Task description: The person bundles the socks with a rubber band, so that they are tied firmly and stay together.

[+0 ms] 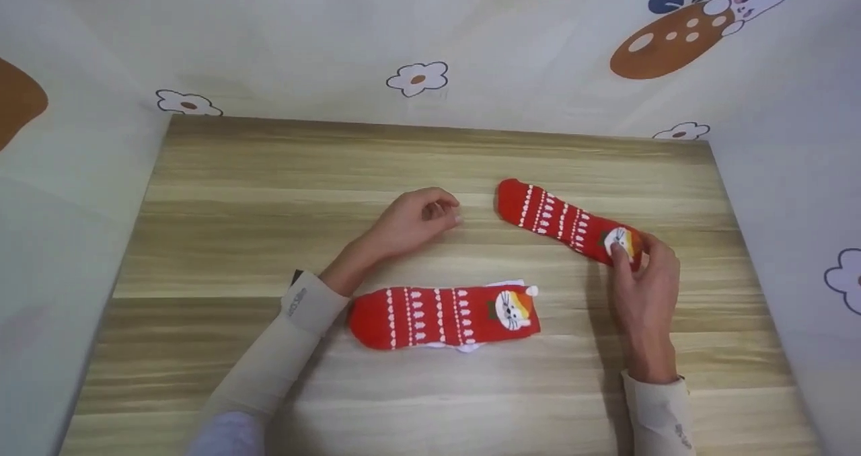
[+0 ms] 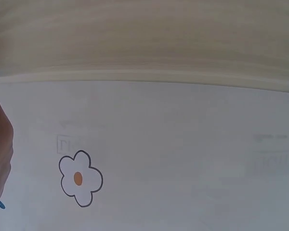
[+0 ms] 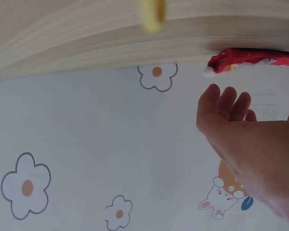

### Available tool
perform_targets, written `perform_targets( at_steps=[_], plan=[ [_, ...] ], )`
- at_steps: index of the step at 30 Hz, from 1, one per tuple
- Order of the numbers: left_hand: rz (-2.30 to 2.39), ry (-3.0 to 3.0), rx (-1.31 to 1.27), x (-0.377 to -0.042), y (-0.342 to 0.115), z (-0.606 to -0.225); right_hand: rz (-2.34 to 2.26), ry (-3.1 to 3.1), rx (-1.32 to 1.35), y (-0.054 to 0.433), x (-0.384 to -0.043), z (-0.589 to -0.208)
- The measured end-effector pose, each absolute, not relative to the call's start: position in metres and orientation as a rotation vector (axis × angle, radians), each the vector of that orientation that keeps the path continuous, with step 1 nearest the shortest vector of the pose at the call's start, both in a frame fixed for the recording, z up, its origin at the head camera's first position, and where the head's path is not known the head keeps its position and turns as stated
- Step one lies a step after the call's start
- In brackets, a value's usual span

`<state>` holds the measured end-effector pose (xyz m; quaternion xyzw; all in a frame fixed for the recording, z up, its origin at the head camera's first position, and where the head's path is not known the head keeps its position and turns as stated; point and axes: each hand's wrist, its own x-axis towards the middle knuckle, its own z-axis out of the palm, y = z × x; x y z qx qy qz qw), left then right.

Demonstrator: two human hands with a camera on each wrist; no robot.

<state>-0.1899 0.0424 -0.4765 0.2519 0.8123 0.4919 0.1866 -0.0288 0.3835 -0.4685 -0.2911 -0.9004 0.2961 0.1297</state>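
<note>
Two red socks with white heart stripes and a cat face lie on the wooden table [image 1: 235, 194]. The near sock [image 1: 437, 316] lies crosswise in front of me, over a bit of white fabric. The far sock [image 1: 551, 217] lies slanted at the right. My right hand [image 1: 635, 268] is at that sock's cat-face end, thumb on it. The right wrist view shows my right hand's fingers [image 3: 221, 103] fairly straight, just short of a red sock [image 3: 253, 57]. My left hand [image 1: 420, 217] rests loosely curled on the table left of the far sock and holds nothing. Only a sliver of the left hand [image 2: 0, 154] shows in the left wrist view.
Cream cloth walls [image 1: 471, 46] printed with flowers and cartoon animals close in the table at the back and both sides. Bare wood lies to the left and along the back. A blurred yellow shape [image 3: 151, 14] hangs at the top of the right wrist view.
</note>
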Motion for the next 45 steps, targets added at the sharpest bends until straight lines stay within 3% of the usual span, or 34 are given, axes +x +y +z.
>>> perform_targets(
  at_steps=[9, 45],
  plan=[
    [1.337, 2.274, 0.723, -0.193, 0.048, -0.484, 0.795, -2.601, -0.737, 0.385, -0.031, -0.478],
    [1.265, 2.294, 0.684, -0.233, 0.114, -0.494, 1.122, -2.658, -1.0, 0.438, -0.033, -0.477]
  ],
)
